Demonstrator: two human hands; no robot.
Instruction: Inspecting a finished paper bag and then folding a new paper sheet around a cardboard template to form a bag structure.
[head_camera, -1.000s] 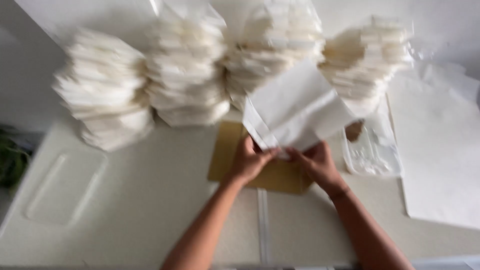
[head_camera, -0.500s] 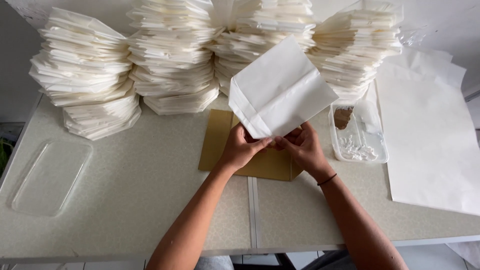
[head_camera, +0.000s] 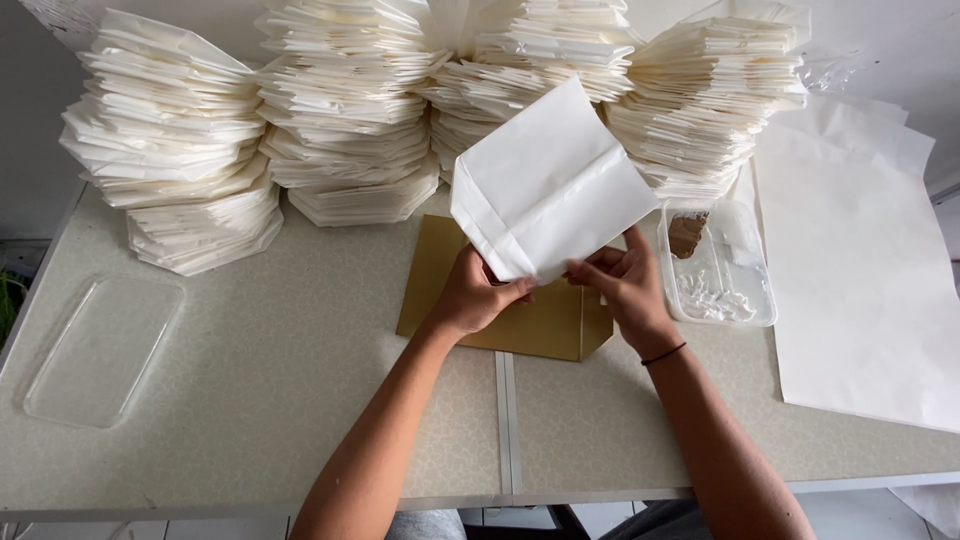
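Creasing is the risk: the left hand (head_camera: 478, 296) and right hand (head_camera: 618, 285) are both pinching the folded white paper bag (head_camera: 548, 185) above the tan cardboard template (head_camera: 530, 318), and uneven pressure, seemingly at the bottom fold, could skew it.

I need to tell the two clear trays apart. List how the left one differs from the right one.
The left tray lies near the table's left edge, far from both hands; the right tray sits just beside the right hand. The left tray looks empty; the right tray holds white bits and a brown smear. Both are clear, rectangular plastic.
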